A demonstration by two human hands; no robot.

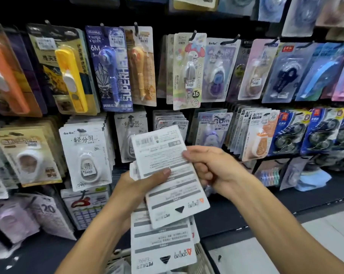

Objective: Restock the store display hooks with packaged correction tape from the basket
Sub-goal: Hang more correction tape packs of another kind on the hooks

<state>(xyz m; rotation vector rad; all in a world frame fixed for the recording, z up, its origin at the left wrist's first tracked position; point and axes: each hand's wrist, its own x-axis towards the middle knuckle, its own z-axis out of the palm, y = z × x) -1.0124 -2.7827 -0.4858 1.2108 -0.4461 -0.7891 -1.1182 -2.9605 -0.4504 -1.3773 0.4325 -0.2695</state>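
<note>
Head view: the left hand [145, 180] grips a stack of correction tape packs [163, 244] above the basket [203, 260]. The right hand [212, 171] pinches the top pack [171, 175], backside up. It isn't hung yet; most restocking apparently remains on the display hooks [193, 35].

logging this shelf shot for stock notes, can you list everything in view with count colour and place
held packs: a stack, exact count unclear, white card backs facing the camera, upside down, centre, in both hands
top pack: one, white, tilted, pinched at its right edge
hung packs: many, mixed colours, on hooks across the wall in several rows
yellow pack: one in front, yellow dispenser, upper left row
blue packs: several, blue cards, middle row at right
basket: one, pale wire, bottom centre, mostly hidden
floor: pale, lower right
left hand: holds the stack, thumb on top
right hand: pinches the top pack
</note>
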